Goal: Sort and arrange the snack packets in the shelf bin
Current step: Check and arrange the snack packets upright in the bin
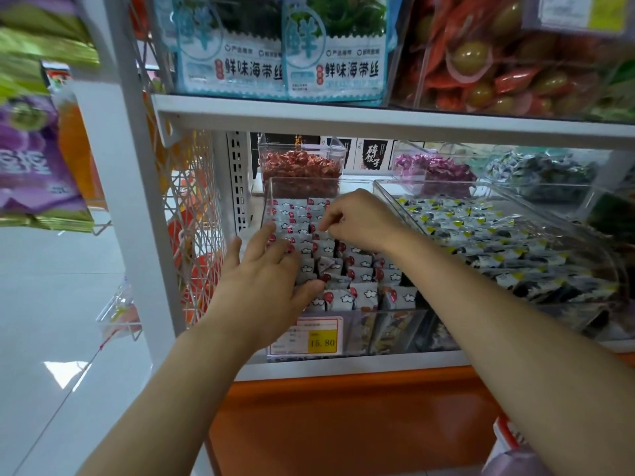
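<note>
"Snack packets, the ones with the red dot and the cloud, where were they?"

"They stood in rows in the clear bin at the left end of the lower shelf, filling it from front wall to back."

"And your left hand?"

"It lay flat on the packets along the bin's left wall, fingers straight and a little spread, thumb toward the front wall. It held nothing."

"Your right hand?"

"It reached over the middle of the bin, toward the back, fingers curled down, the tips pinching the top edge of one packet."

"What else was near?"

"A price label was on the bin's front wall, and a second bin of yellow-marked packets stood just beside its right wall."
</note>
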